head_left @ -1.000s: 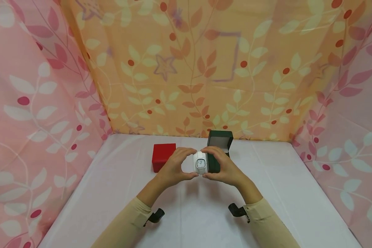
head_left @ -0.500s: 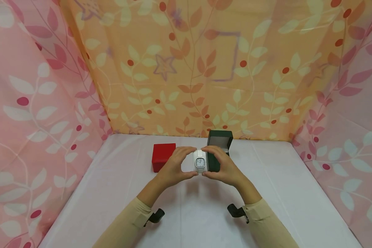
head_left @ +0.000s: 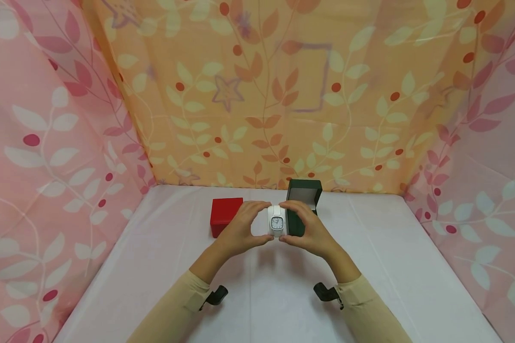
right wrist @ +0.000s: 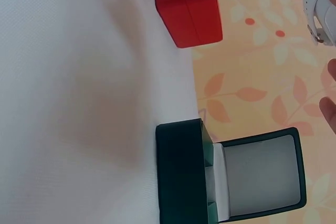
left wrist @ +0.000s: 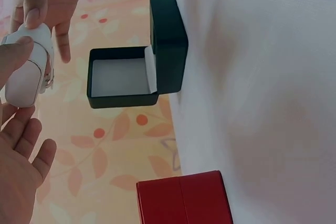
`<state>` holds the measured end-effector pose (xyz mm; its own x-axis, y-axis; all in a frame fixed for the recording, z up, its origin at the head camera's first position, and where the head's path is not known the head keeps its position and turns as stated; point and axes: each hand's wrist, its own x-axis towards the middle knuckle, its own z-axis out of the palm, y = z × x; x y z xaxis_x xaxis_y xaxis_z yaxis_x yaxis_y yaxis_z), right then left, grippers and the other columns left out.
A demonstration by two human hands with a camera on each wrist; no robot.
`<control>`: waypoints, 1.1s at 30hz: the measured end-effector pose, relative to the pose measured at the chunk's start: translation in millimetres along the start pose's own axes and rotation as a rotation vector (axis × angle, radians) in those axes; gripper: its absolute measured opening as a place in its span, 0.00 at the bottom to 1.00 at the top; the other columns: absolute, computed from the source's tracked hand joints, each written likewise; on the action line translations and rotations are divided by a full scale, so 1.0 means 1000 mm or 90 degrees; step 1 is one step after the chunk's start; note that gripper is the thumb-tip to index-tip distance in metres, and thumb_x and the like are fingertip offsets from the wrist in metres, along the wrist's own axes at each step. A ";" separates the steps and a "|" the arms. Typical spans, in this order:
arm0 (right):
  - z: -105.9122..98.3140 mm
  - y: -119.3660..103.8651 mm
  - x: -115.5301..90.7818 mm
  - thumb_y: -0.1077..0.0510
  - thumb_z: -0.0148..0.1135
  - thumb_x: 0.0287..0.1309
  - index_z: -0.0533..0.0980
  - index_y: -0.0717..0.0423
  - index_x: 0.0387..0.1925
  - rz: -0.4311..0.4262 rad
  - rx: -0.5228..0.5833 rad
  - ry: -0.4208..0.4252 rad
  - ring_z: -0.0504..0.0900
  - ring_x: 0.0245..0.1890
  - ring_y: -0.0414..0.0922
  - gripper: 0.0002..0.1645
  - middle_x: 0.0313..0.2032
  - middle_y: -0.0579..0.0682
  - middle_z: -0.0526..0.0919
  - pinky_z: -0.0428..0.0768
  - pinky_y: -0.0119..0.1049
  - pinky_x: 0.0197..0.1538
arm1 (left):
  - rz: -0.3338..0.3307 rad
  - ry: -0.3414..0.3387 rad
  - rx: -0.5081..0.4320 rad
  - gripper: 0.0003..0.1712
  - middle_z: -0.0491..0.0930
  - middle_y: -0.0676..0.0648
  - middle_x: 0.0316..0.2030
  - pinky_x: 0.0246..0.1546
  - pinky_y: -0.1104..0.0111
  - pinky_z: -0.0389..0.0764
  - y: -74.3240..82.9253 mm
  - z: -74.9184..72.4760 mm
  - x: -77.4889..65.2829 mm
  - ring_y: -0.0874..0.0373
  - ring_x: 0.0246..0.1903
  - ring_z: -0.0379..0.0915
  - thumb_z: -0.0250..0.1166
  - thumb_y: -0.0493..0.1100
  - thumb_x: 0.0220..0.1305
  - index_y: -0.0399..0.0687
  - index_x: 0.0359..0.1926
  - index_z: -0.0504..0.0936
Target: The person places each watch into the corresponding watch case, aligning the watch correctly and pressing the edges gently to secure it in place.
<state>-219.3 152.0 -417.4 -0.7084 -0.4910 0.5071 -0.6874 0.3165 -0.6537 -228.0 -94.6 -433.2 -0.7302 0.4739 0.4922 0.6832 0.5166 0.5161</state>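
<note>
Between both hands, above the table, is a white wristwatch (head_left: 276, 223) wrapped round a white cushion (left wrist: 23, 85). Its square dial faces the head camera. My left hand (head_left: 239, 229) pinches the left side with thumb and fingers; my right hand (head_left: 312, 229) pinches the right side the same way. The left wrist view shows a thumb of each hand on the cushion's pale side. Just behind the right hand stands a dark green watch box (head_left: 304, 190), lid raised, pale lining showing. Behind the left hand sits a closed red box (head_left: 225, 212).
A white cloth covers the table (head_left: 154, 267). An orange leaf-patterned curtain (head_left: 257, 119) hangs along the back edge, with pink curtains on both sides. Small black wrist cameras protrude from both sleeves.
Both hands have lifted the watch very slightly, and its dial sits a little higher in the head view. The grip is unchanged, and both boxes stay where they were.
</note>
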 end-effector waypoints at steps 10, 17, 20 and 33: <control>0.000 -0.003 0.000 0.64 0.81 0.47 0.69 0.59 0.68 0.037 -0.001 -0.011 0.68 0.69 0.54 0.47 0.68 0.55 0.72 0.65 0.63 0.72 | -0.015 0.012 -0.007 0.47 0.73 0.54 0.64 0.60 0.60 0.81 -0.002 0.002 0.000 0.59 0.65 0.63 0.83 0.50 0.49 0.51 0.69 0.72; 0.008 0.019 -0.003 0.64 0.79 0.50 0.72 0.54 0.67 0.043 0.011 -0.002 0.68 0.71 0.53 0.42 0.69 0.54 0.73 0.64 0.62 0.72 | -0.032 0.016 0.000 0.48 0.73 0.54 0.64 0.57 0.60 0.83 -0.007 0.006 -0.002 0.59 0.66 0.63 0.84 0.49 0.48 0.51 0.69 0.72; 0.011 0.024 -0.003 0.61 0.79 0.52 0.75 0.48 0.63 0.036 0.014 0.004 0.68 0.71 0.51 0.37 0.69 0.51 0.73 0.66 0.61 0.72 | -0.035 0.017 0.007 0.48 0.73 0.53 0.64 0.57 0.60 0.82 -0.008 0.007 -0.002 0.59 0.66 0.63 0.84 0.50 0.48 0.51 0.69 0.71; 0.019 0.018 -0.002 0.53 0.78 0.56 0.80 0.35 0.55 0.062 -0.005 0.055 0.70 0.70 0.47 0.25 0.67 0.44 0.76 0.70 0.59 0.70 | -0.007 0.028 0.016 0.46 0.73 0.53 0.64 0.59 0.59 0.81 -0.007 0.009 -0.001 0.59 0.65 0.62 0.82 0.50 0.50 0.52 0.68 0.71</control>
<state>-227.7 143.4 -440.7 -0.7825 -0.3861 0.4885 -0.6160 0.3657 -0.6978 -232.4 -92.1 -443.5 -0.7362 0.4370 0.5167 0.6742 0.5397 0.5041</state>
